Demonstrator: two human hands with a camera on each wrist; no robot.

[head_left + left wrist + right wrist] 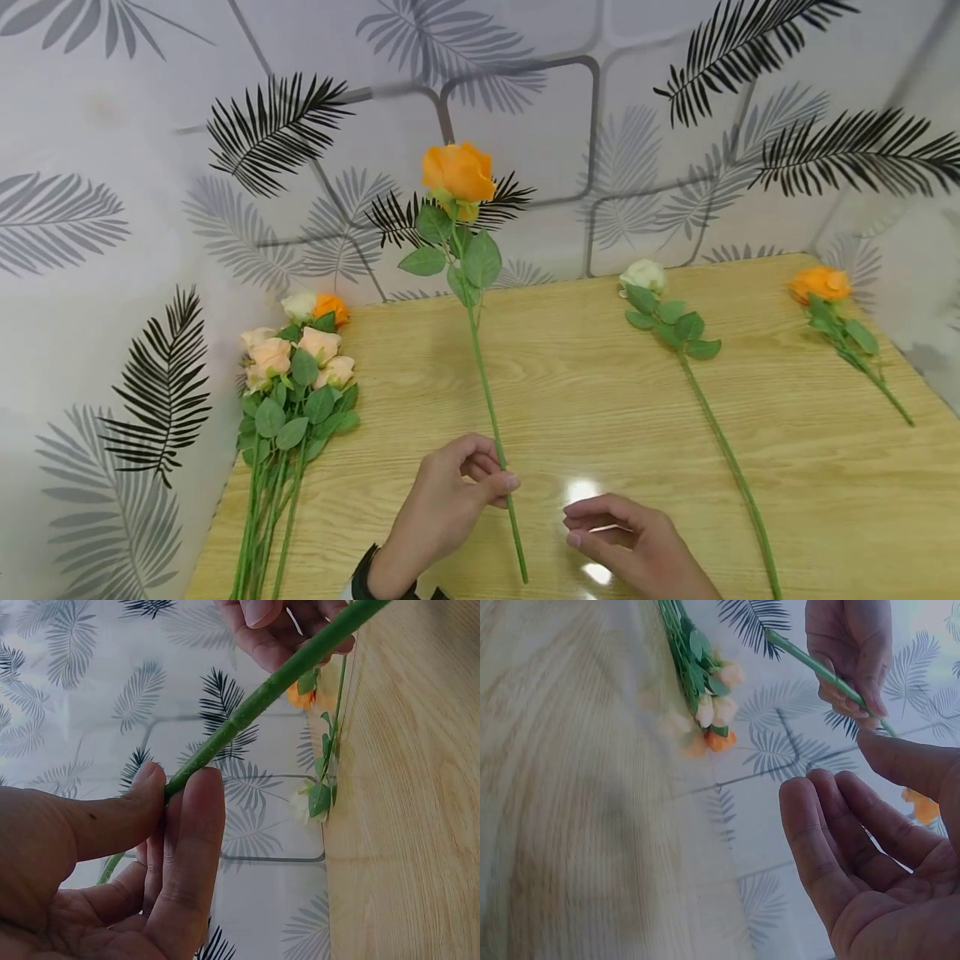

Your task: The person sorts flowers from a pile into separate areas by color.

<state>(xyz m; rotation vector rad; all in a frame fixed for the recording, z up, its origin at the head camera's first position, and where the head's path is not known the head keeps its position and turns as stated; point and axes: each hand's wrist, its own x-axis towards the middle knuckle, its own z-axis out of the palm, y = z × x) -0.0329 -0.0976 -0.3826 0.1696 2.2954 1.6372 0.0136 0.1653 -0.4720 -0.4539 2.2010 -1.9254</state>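
An orange rose (459, 173) on a long green stem is held up over the table, bloom away from me. My left hand (453, 496) pinches its stem low down between thumb and fingers; the left wrist view shows the stem (259, 701) running out past the fingertips. To the right of the stem's lower end is my right hand (637, 542), its fingers loosely bent with nothing between them. In the right wrist view that hand (877, 847) has a gap between thumb and fingers, apart from the stem.
A bunch of peach, white and orange roses (296, 383) lies at the table's left edge. A white rose (645, 277) lies right of centre, and another orange rose (821, 285) at the far right. Behind the wooden table (570, 358) rises a leaf-patterned wall (517, 125).
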